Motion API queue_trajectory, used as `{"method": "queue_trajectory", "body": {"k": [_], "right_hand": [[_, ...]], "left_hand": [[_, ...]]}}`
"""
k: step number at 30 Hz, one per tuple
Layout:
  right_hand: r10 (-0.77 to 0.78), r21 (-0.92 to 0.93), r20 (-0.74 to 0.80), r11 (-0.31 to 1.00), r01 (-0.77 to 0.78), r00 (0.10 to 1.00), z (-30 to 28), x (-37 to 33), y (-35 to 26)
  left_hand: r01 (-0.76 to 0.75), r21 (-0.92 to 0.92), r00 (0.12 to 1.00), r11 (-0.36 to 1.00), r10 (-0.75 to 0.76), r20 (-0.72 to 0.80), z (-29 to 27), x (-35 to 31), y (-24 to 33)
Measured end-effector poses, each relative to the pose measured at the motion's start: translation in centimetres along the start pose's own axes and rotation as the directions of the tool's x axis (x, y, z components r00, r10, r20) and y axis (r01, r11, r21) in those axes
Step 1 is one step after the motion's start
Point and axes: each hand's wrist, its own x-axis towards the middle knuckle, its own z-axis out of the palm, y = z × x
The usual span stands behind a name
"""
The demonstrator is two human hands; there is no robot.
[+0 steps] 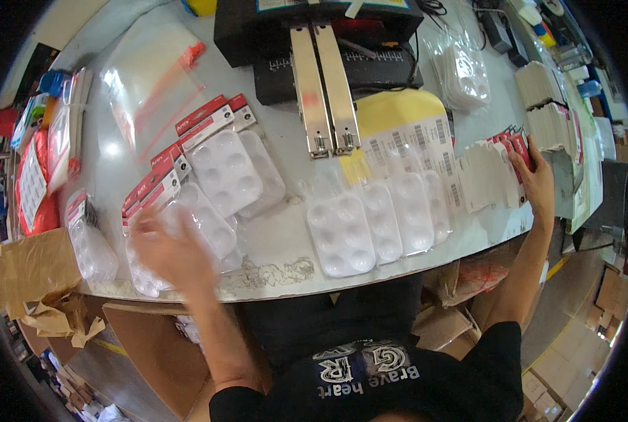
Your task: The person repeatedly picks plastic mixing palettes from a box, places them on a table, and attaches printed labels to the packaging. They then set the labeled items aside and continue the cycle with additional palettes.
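From my distant station I noted the left hand (170,247) blurred over the nearest of the carded trays (226,172), at the left of the bench; whether its fingers were spread or pinching, I could not tell. The right hand (539,179) lay well apart on the far side, fingers bent over the red end of a fan of cards (495,169); contact seemed plain, but a firm pinch I could not confirm. Between the hands, a row of bagged trays (341,235) overlapped near the front edge, just beside barcode labels (437,151) and a yellow sheet (405,107). The worktable (275,246) was pale grey, its front edge scuffed and stained. At its back I saw a black machine (236,35) with two metal bars (324,91) reaching forward. A stack of trays (463,74) lay right of it, near thick card stacks (539,88); clear bags (142,88) lay to the left. Torn brown cardboard (33,267) sat at the left corner, and an open carton (152,344) stood below the table. Trays: white, smooth, round-cornered, with shallow round wells, under glossy, wrinkled film. Header cards (205,116): flat, red and white. Bars: straight, shiny.
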Motion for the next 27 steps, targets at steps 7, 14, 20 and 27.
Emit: {"method": "queue_trajectory", "body": {"k": [7,14,20,27], "right_hand": [[0.054,0.071,0.133,0.995,-0.064,0.99,-0.4,-0.2,-1.0],[0.101,-0.006,-0.04,0.995,-0.102,0.994,-0.2,-1.6,-3.4],[-0.22,0.538,0.117,0.834,0.124,0.969,-0.2,-6.0,-13.9],[-0.574,0.612,0.462,0.758,0.225,0.676,4.4,-8.2,-20.2]], "left_hand": [[-0.067,-0.36,0.896,0.931,0.215,0.389,4.4,-12.0,8.3],[0.59,-0.687,0.72,0.424,0.109,0.685,2.7,-9.6,8.7],[0.885,-0.444,0.465,-0.138,0.306,0.831,-2.3,-7.8,7.5],[0.754,-0.613,0.559,0.237,0.26,0.787,-5.4,-7.0,7.3]]}}
